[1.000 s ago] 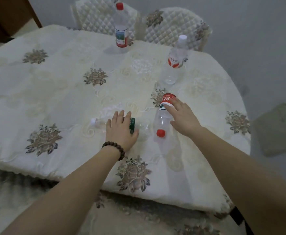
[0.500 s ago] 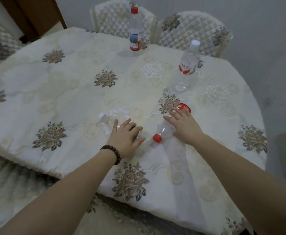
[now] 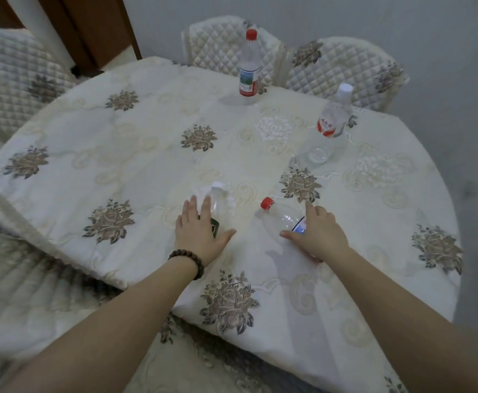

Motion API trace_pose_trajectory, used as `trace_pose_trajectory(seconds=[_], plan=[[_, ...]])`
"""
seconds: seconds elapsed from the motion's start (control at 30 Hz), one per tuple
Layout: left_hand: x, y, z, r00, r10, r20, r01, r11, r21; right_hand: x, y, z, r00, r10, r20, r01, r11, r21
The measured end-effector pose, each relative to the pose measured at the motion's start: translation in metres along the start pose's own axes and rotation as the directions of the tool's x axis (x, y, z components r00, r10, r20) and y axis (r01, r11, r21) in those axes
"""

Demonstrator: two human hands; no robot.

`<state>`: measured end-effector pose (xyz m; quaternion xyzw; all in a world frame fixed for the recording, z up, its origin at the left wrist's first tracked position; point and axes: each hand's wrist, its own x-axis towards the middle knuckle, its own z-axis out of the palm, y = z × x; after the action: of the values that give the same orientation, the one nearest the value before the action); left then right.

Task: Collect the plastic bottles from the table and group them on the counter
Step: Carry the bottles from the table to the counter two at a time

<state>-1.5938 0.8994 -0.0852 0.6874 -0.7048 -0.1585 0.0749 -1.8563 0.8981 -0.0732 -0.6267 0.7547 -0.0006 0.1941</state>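
Observation:
Two clear plastic bottles lie on the table (image 3: 135, 154) under my hands. My left hand (image 3: 200, 232), with a bead bracelet on the wrist, wraps the white-capped bottle (image 3: 219, 202) around its green label. My right hand (image 3: 315, 234) grips the red-capped bottle (image 3: 281, 215) over its label, cap pointing away to the left. Further back, a red-capped bottle (image 3: 249, 66) stands upright near the far edge. A white-capped bottle with a red label (image 3: 331, 123) lies tilted at the back right.
The round table wears a cream cloth with embroidered flowers that hangs over the near edge. Quilted chairs (image 3: 342, 69) stand behind the table, and another chair (image 3: 13, 80) is at the left. A dark wooden door frame (image 3: 90, 32) rises at the back left.
Both hands have closed around their bottles. The red-capped bottle has swung round, its cap now pointing away from me. The view has shifted right and pulled back.

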Motion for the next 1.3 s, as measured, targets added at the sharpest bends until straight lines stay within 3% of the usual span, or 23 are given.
trace_pose_trajectory(seconds=[0.1, 0.23, 0.37, 0.5, 0.63, 0.8, 1.07, 1.3], plan=[[0.012, 0.012, -0.001, 0.956, -0.278, 0.094, 0.287, 0.954, -0.091, -0.005, 0.006, -0.001, 0.999, 0.025, 0.044, -0.025, 1.0, -0.009], [0.023, 0.012, 0.005, 0.908, -0.39, 0.155, 0.393, 0.919, 0.008, -0.008, 0.011, 0.005, 0.995, 0.081, 0.053, -0.079, 0.997, -0.026], [0.023, 0.003, 0.003, 0.914, -0.37, 0.167, 0.375, 0.927, 0.0, -0.007, 0.011, 0.009, 0.995, 0.093, 0.047, -0.092, 0.996, -0.018], [0.015, -0.008, -0.007, 0.939, -0.296, 0.174, 0.329, 0.92, -0.211, -0.006, -0.003, 0.004, 0.991, 0.092, 0.092, -0.095, 0.995, 0.028], [0.004, -0.026, -0.036, 0.962, -0.256, 0.092, 0.269, 0.852, -0.449, -0.012, -0.039, -0.008, 0.993, 0.066, 0.103, -0.093, 0.954, 0.284], [-0.016, -0.06, -0.09, 0.962, -0.263, -0.08, 0.181, 0.826, -0.534, -0.031, -0.116, -0.029, 0.995, -0.055, 0.082, -0.007, 0.791, 0.612], [-0.084, -0.151, -0.194, 0.881, -0.358, -0.308, 0.056, 0.726, -0.686, -0.083, -0.27, -0.038, 0.963, -0.255, -0.089, 0.238, 0.647, 0.724], [-0.193, -0.279, -0.27, 0.714, -0.53, -0.457, 0.06, 0.698, -0.714, -0.173, -0.432, -0.005, 0.866, -0.471, -0.17, 0.431, 0.53, 0.73]])
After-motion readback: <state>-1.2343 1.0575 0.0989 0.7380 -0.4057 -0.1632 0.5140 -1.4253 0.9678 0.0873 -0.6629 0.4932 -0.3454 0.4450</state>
